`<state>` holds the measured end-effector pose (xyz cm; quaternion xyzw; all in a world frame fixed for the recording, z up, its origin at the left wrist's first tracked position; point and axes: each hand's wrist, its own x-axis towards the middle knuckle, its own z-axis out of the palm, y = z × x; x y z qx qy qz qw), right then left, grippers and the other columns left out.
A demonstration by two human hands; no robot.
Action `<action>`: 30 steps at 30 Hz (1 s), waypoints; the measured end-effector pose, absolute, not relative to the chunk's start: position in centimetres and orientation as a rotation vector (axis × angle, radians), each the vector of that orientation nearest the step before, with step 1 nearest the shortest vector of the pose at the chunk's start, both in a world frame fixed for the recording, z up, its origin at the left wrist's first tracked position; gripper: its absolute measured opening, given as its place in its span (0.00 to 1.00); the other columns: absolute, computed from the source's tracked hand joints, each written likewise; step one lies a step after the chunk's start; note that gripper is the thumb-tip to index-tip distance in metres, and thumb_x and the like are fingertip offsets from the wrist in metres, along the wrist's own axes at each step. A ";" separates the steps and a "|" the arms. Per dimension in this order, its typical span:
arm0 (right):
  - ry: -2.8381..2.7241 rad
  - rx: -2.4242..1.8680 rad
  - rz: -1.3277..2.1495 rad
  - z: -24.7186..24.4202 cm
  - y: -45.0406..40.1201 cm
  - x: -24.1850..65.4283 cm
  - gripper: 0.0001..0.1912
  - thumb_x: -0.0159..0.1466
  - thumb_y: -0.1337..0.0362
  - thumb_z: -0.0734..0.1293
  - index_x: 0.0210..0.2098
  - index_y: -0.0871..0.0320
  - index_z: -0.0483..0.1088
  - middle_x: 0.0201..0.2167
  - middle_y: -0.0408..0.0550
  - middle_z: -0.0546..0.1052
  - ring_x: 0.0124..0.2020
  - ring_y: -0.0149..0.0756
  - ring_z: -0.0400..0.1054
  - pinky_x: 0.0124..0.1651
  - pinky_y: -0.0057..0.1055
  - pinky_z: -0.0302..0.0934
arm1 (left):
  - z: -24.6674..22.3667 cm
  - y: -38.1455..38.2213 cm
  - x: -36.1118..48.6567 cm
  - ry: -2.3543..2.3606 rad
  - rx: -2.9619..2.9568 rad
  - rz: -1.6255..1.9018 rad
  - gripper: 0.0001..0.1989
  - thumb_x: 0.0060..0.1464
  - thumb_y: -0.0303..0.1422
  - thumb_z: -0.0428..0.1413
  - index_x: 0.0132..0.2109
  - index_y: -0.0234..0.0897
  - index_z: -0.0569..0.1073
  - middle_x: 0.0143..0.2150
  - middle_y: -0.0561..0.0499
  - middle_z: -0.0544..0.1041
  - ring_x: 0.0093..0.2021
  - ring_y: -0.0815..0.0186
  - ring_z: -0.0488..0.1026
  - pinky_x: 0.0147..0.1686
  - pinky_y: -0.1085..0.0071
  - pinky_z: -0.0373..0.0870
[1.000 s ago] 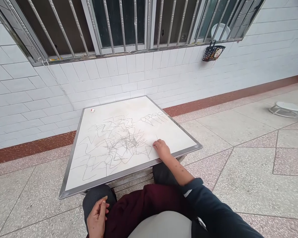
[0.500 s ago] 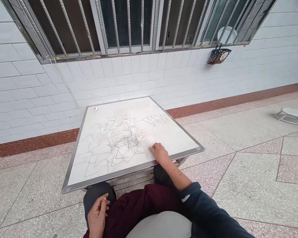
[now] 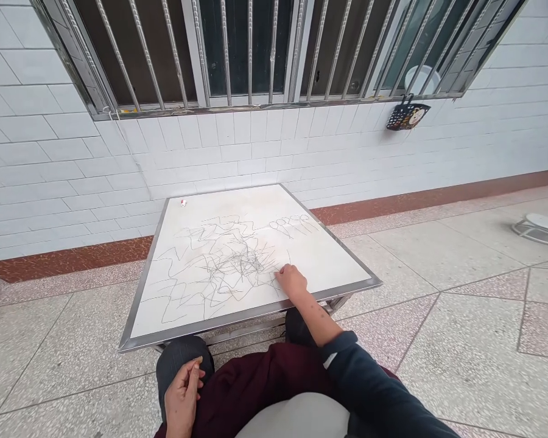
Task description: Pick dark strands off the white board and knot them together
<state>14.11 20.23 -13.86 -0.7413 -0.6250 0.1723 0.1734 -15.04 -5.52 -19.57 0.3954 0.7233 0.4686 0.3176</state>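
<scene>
My right hand (image 3: pixel 292 282) rests on the white tabletop (image 3: pixel 329 261) near its front edge, fingers bent and pinched together. Whatever its fingertips hold is hidden or too small to name. Beside them, thin dark scribbled lines (image 3: pixel 242 261) spread over the left and middle of the top, densest in the middle. A row of looped marks (image 3: pixel 287 224) lies farther back. Over my left knee, below the table edge, my left hand (image 3: pixel 182 392) pinches a small brownish piece (image 3: pixel 198 361) between thumb and forefinger; its kind is unclear.
A small white-and-red object (image 3: pixel 183 203) lies at the table's back left corner. The table stands against a white tiled wall (image 3: pixel 201 140) under a barred window. A dark patterned basket (image 3: pixel 406 115) hangs at right. A white stool (image 3: pixel 541 228) stands on the floor at far right.
The view has shifted slightly, so the table appears a little farther right and lower. My right hand stays near the same lines with its fingers slightly more curled. My left hand keeps its pinch.
</scene>
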 end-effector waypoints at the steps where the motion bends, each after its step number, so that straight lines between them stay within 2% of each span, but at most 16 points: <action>1: -1.771 -2.093 0.492 -13.9 20.3 14.0 0.11 0.63 0.59 0.61 0.39 0.59 0.68 0.42 0.54 0.72 0.39 0.39 0.69 0.34 0.30 0.57 | -19.6 -5.5 -15.0 1.903 1.036 1.238 0.29 0.47 0.56 0.53 0.43 0.34 0.77 0.29 0.47 0.78 0.26 0.62 0.74 0.20 0.71 0.70; 6: -1.764 -1.990 0.502 -13.8 20.2 14.3 0.09 0.64 0.63 0.58 0.37 0.58 0.69 0.39 0.51 0.73 0.35 0.35 0.69 0.32 0.28 0.57 | -19.8 -5.6 -15.1 1.890 1.028 1.253 0.30 0.46 0.56 0.54 0.42 0.34 0.77 0.29 0.46 0.78 0.26 0.61 0.74 0.20 0.71 0.70; 13: -1.798 -1.803 0.453 -13.6 19.1 17.4 0.13 0.67 0.63 0.54 0.42 0.57 0.69 0.41 0.49 0.72 0.40 0.35 0.66 0.37 0.29 0.58 | -20.1 -5.7 -15.4 1.895 1.032 1.228 0.28 0.48 0.55 0.53 0.44 0.35 0.77 0.30 0.47 0.78 0.26 0.62 0.73 0.21 0.71 0.71; 17: -1.928 -1.684 0.478 -13.8 17.6 19.1 0.09 0.64 0.61 0.61 0.39 0.55 0.72 0.38 0.46 0.74 0.42 0.37 0.65 0.41 0.30 0.58 | -19.9 -5.4 -15.2 1.904 1.026 1.214 0.30 0.47 0.56 0.53 0.44 0.34 0.77 0.30 0.46 0.78 0.27 0.62 0.73 0.21 0.71 0.71; 21: -2.041 -1.581 0.513 -14.1 16.2 19.6 0.04 0.58 0.64 0.68 0.34 0.54 0.73 0.38 0.45 0.74 0.44 0.39 0.63 0.45 0.31 0.57 | -19.4 -5.4 -15.0 1.914 1.030 1.197 0.30 0.47 0.56 0.53 0.44 0.34 0.76 0.30 0.46 0.78 0.27 0.61 0.73 0.22 0.70 0.71; 25: -2.025 -1.536 0.552 -14.5 15.7 19.5 0.04 0.60 0.66 0.66 0.31 0.54 0.73 0.33 0.45 0.74 0.41 0.37 0.65 0.44 0.30 0.58 | -19.0 -5.4 -14.8 1.934 1.038 1.202 0.31 0.46 0.57 0.54 0.43 0.34 0.77 0.31 0.46 0.78 0.27 0.61 0.73 0.22 0.70 0.71; 30: -1.825 -1.517 0.603 -15.0 15.8 19.1 0.09 0.63 0.62 0.60 0.34 0.54 0.71 0.34 0.44 0.75 0.37 0.36 0.68 0.41 0.30 0.60 | -19.1 -5.3 -14.8 1.937 1.049 1.223 0.31 0.45 0.57 0.54 0.42 0.34 0.78 0.30 0.46 0.79 0.26 0.62 0.74 0.21 0.70 0.71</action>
